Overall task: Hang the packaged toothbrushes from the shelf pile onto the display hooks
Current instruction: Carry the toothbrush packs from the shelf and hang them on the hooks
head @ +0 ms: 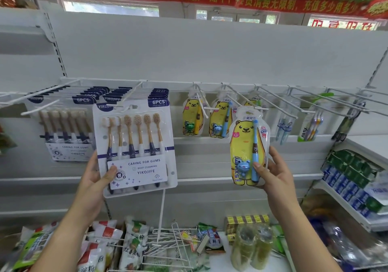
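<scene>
Head, six-pack (134, 145) left grip (94, 175), bear-pack (245, 143) right grip (273, 172)

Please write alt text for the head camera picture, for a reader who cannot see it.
A person's left hand holds a six-pack of toothbrushes and the right hand holds a yellow bear toothbrush pack, each raised to the white display hooks on a shop wall. More packs of both kinds already hang there.
</scene>
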{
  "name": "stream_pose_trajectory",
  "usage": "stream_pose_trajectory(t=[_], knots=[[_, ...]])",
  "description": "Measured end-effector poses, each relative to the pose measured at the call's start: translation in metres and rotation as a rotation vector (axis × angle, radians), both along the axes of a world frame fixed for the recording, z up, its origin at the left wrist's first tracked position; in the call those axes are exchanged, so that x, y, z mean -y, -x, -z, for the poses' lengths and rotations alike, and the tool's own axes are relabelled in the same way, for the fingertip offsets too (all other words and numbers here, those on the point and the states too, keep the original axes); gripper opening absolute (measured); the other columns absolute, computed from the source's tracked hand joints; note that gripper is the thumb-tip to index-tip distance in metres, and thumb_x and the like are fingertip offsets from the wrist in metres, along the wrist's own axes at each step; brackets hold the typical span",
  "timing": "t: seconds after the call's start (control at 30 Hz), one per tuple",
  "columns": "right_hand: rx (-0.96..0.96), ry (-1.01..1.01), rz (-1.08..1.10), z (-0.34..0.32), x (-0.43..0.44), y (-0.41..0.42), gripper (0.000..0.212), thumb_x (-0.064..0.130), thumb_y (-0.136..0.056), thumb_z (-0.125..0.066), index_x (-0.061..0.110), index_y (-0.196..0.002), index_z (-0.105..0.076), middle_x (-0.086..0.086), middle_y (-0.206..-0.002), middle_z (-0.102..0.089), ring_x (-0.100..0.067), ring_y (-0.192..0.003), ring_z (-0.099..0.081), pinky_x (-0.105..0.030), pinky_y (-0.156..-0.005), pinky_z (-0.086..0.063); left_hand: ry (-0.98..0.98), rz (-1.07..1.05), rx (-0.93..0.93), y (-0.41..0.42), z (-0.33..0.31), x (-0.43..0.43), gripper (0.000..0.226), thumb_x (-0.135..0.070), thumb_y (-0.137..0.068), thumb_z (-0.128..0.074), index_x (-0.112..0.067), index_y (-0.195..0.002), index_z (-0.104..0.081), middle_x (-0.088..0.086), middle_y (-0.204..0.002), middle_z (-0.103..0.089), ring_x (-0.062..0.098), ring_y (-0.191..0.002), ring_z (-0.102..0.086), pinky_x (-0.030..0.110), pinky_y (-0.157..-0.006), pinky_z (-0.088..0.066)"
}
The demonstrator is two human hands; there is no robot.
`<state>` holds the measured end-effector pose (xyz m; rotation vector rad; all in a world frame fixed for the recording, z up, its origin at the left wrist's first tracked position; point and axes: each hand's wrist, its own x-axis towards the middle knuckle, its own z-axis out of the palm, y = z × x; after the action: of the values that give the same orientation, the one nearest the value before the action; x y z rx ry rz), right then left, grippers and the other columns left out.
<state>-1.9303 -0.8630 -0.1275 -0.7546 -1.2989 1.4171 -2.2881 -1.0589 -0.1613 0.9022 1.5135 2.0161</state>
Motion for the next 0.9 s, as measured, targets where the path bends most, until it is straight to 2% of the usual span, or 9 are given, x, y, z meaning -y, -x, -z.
stream_pose_trajectory(t=[0.13,0.2,0.27,0.37,0.47,0.57,0.67,0.8,0.9], knots=[[0.030,-0.017,-0.008,0.000,-0.015,0.011,0.063,0.034,-0.075,-0.080,0.042,-0.131,-0.053,0.002,-0.111,-0.076,-0.021,-0.091,-0.076,-0.038,-0.062,-0.062,-0.003,-0.015,-0.041,0.003,-0.003,-0.012,0.062,-0.019,-0.084,-0.064,-0.043,-0.140,-0.051,-0.007,-0.133,-0.068,0.012,-0.121,-0.064,0.029,-0.094,-0.058],[0.046,-0.018,0.002,0.000,-0.028,0.019,0.053,0.014,-0.092,-0.068,0.039,-0.135,-0.050,0.005,-0.113,-0.073,-0.017,-0.089,-0.077,-0.034,-0.060,-0.062,0.006,-0.024,-0.073,0.007,-0.006,-0.019,0.053,-0.019,-0.090,-0.062,-0.044,-0.135,-0.053,-0.012,-0.131,-0.069,0.009,-0.119,-0.066,0.025,-0.093,-0.057],[0.065,-0.015,0.008,-0.001,-0.042,0.028,0.055,0.006,-0.097,-0.061,0.038,-0.140,-0.046,0.007,-0.114,-0.071,-0.015,-0.087,-0.076,-0.034,-0.060,-0.062,0.035,-0.034,-0.107,0.010,-0.007,-0.026,0.047,-0.015,-0.098,-0.058,-0.047,-0.132,-0.053,-0.021,-0.126,-0.069,0.000,-0.116,-0.066,0.026,-0.096,-0.054],[0.122,-0.026,0.011,-0.003,-0.061,0.041,0.056,0.009,-0.099,-0.060,0.036,-0.144,-0.044,0.002,-0.123,-0.068,-0.018,-0.096,-0.074,-0.041,-0.068,-0.064,0.077,-0.062,-0.121,0.012,-0.006,-0.034,0.049,-0.016,-0.101,-0.056,-0.053,-0.133,-0.049,-0.028,-0.126,-0.066,-0.007,-0.115,-0.062,0.027,-0.098,-0.047],[0.178,-0.048,0.017,-0.001,-0.082,0.055,0.054,0.013,-0.101,-0.058,0.033,-0.148,-0.042,0.000,-0.132,-0.064,-0.020,-0.104,-0.072,-0.044,-0.072,-0.064,0.134,-0.086,-0.123,0.012,-0.005,-0.040,0.051,-0.019,-0.101,-0.055,-0.061,-0.128,-0.041,-0.045,-0.114,-0.061,-0.020,-0.105,-0.056,0.022,-0.098,-0.042],[0.224,-0.029,0.022,0.002,-0.100,0.072,0.058,0.015,-0.102,-0.057,0.030,-0.153,-0.035,-0.002,-0.139,-0.059,-0.022,-0.103,-0.071,-0.046,-0.071,-0.064,0.152,-0.099,-0.122,0.015,-0.001,-0.043,0.054,-0.031,-0.095,-0.059,-0.064,-0.132,-0.038,-0.047,-0.120,-0.057,-0.017,-0.114,-0.051,0.028,-0.105,-0.038],[0.292,-0.034,0.013,0.007,-0.117,0.087,0.056,0.017,-0.104,-0.054,0.031,-0.153,-0.032,-0.006,-0.139,-0.056,-0.022,-0.100,-0.069,-0.044,-0.068,-0.063,0.155,-0.095,-0.151,0.017,0.000,-0.045,0.056,-0.035,-0.092,-0.060,-0.067,-0.132,-0.037,-0.048,-0.124,-0.054,-0.015,-0.119,-0.049,0.026,-0.104,-0.038],[0.406,-0.108,0.009,0.010,-0.140,0.099,0.053,0.017,-0.104,-0.052,0.033,-0.152,-0.033,-0.008,-0.139,-0.057,-0.023,-0.105,-0.068,-0.035,-0.062,-0.061,0.165,-0.098,-0.193,0.022,0.002,-0.046,0.060,-0.030,-0.098,-0.058,-0.058,-0.144,-0.032,-0.028,-0.148,-0.046,0.004,-0.136,-0.047,0.032,-0.112,-0.036],[0.470,-0.155,0.017,0.008,-0.149,0.105,0.058,0.018,-0.104,-0.052,0.036,-0.154,-0.029,-0.003,-0.137,-0.059,-0.022,-0.103,-0.067,-0.034,-0.062,-0.058,0.169,-0.130,-0.219,0.027,0.001,-0.044,0.060,-0.029,-0.099,-0.058,-0.053,-0.147,-0.032,-0.025,-0.145,-0.047,0.005,-0.132,-0.049,0.032,-0.110,-0.037]])
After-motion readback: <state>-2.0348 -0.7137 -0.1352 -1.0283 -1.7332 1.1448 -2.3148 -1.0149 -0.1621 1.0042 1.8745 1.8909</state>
